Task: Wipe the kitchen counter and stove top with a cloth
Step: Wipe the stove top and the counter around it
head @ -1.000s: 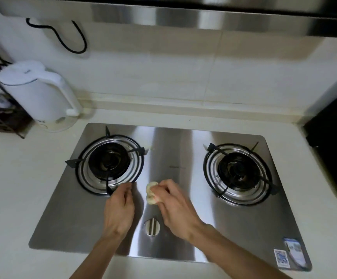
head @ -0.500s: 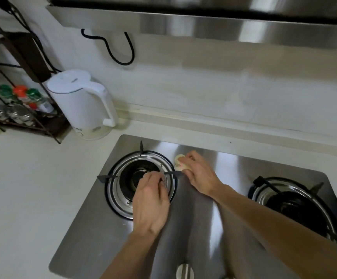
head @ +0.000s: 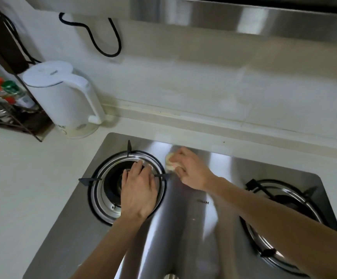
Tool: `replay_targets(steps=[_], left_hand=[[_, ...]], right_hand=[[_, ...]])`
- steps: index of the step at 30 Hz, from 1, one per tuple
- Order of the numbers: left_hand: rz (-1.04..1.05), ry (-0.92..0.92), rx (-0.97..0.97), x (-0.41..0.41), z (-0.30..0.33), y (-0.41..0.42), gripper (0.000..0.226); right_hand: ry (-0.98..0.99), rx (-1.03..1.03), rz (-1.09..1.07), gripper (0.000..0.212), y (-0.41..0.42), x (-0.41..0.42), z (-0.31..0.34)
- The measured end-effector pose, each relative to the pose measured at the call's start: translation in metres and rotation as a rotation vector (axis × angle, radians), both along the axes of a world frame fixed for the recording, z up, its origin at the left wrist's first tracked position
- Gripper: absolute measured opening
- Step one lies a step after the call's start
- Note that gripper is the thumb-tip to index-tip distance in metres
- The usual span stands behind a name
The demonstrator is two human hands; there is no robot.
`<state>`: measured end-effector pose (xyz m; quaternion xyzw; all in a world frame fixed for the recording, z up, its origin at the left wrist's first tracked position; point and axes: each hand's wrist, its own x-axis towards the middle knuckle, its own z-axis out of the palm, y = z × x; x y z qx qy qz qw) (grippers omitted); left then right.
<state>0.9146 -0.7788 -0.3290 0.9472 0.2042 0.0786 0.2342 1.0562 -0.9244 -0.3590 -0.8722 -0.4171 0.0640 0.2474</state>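
A stainless steel stove top [head: 183, 228] is set into a pale counter [head: 26, 188]. My right hand [head: 191, 170] grips a small bunched yellowish cloth [head: 169, 163] and presses it on the steel just right of the left burner [head: 123, 184], near the stove's back edge. My left hand [head: 138, 188] rests with straight fingers on the left burner's ring and black pan support. Part of that burner is hidden under the hand.
A white electric kettle [head: 64, 99] stands at the stove's back left corner. A wire rack with spice jars [head: 0, 101] sits at the far left. The right burner [head: 280, 228] lies under my right forearm. A black cord [head: 103, 41] hangs on the wall. A control knob [head: 169, 276] shows at the bottom edge.
My right hand carried the cloth from the stove's front middle to the back, beside the left burner. My left hand moved onto the left burner ring. The view shifted left and closer.
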Motion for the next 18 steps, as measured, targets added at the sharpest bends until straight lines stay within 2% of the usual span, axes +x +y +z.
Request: replay_targets(steps=[5, 7, 10, 13, 16, 18], left_hand=[[-0.024, 0.025, 0.043, -0.007, -0.002, -0.004, 0.037], [-0.026, 0.017, 0.046, -0.008, -0.003, -0.003, 0.043], [-0.043, 0.010, 0.076, -0.006, -0.002, -0.002, 0.047], [-0.034, 0.007, 0.080, -0.005, -0.001, -0.002, 0.047], [-0.030, 0.015, 0.088, -0.005, -0.003, -0.002, 0.049], [-0.017, 0.028, 0.081, -0.004, -0.004, -0.001, 0.052]], right_hand=[[0.027, -0.058, -0.001, 0.025, -0.071, -0.010, 0.017], [-0.029, -0.045, -0.033, 0.021, -0.062, -0.004, 0.018], [-0.102, -0.006, -0.251, 0.024, -0.019, 0.021, 0.008], [-0.091, -0.093, -0.263, 0.029, 0.012, 0.049, 0.006], [-0.078, -0.187, -0.236, 0.028, -0.012, 0.074, 0.006], [-0.096, -0.247, -0.348, 0.027, -0.053, 0.088, 0.010]])
